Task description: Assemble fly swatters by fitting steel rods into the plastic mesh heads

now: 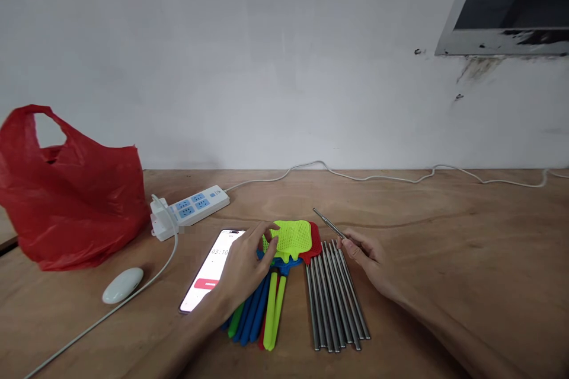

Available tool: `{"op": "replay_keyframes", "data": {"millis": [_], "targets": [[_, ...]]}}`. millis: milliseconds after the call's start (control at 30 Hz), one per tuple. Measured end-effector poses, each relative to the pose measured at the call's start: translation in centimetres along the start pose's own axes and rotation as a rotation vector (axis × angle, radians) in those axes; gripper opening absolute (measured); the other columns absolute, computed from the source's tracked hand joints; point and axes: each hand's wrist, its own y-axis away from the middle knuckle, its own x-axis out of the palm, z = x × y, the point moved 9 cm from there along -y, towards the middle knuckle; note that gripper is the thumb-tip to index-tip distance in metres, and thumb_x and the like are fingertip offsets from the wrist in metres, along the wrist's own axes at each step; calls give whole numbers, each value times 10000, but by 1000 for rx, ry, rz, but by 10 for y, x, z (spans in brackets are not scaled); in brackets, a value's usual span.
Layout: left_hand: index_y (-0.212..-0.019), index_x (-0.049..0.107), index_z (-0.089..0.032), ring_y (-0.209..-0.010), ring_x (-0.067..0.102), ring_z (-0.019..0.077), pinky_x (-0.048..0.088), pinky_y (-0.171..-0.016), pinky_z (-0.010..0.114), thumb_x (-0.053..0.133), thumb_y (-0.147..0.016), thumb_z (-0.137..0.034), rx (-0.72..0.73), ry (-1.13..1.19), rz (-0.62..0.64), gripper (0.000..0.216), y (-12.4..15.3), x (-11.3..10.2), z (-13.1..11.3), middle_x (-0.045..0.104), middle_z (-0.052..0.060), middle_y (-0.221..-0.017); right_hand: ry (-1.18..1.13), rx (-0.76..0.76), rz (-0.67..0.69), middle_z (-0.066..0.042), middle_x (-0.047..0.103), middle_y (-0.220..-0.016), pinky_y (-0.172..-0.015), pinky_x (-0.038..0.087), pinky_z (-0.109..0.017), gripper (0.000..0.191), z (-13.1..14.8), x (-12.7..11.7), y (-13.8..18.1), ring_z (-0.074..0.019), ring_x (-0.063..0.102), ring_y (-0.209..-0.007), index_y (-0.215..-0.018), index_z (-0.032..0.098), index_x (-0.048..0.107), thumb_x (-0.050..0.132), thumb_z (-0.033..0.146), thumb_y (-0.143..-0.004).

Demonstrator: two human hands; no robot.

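Note:
My left hand (244, 266) rests on a stack of plastic fly-swatter heads (296, 239), its fingers curled over the edge of the top yellow-green mesh head; red and blue heads show beneath. Their coloured handles (262, 314) in blue, green and yellow-green point toward me. My right hand (371, 260) pinches a thin metal rod (326, 222) that angles up to the left. The rod's lower end lies over a row of several metal rods (335, 299) laid side by side on the wooden table (444, 260).
A phone (208, 272) with a lit timer screen lies left of my left hand. Farther left are a white oval object (123, 284), a white power strip (191, 208) with cables, and a red plastic bag (71, 201). A white wall stands behind the table.

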Motion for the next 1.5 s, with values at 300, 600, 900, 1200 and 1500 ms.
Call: {"op": "replay_keyframes", "data": {"millis": [300,600,900,1200,1500], "targets": [[-1193,528,-239,-774,612,193,477,-715,309,448,-1011,-346,93,128,15,226,3,-2,-16,653,37,-965,315,-81,162,6,679,-754,-613,426,-278,335,13,17,9,-183,614,-669,-917,247,677,418,431,-1025],[-1004,652,-222,-856,640,220,488,-769,321,487,-1007,-349,178,215,201,208,6,15,-30,698,49,-924,586,-281,254,-70,707,-926,-722,493,-324,237,24,31,16,-220,667,-835,-1021,210,614,380,244,-1035],[-909,672,-223,-709,633,181,462,-669,269,548,-966,-324,99,303,141,170,3,9,-20,702,8,-788,525,-293,197,-50,781,-1084,-748,548,-323,295,26,26,15,-225,743,-903,-1216,268,673,457,259,-1016],[-875,637,-202,-684,625,187,452,-642,273,543,-948,-331,-51,400,33,175,-4,-1,-1,668,9,-728,655,-235,76,-39,764,-930,-667,503,-292,258,30,14,11,-206,723,-791,-1120,253,653,424,339,-1039],[-876,616,-185,-652,607,169,471,-609,254,542,-948,-392,-125,574,44,232,-4,5,7,633,2,-676,589,-289,17,-37,659,-900,-706,498,-287,209,36,9,14,-177,679,-776,-1106,240,694,538,323,-993]]}}
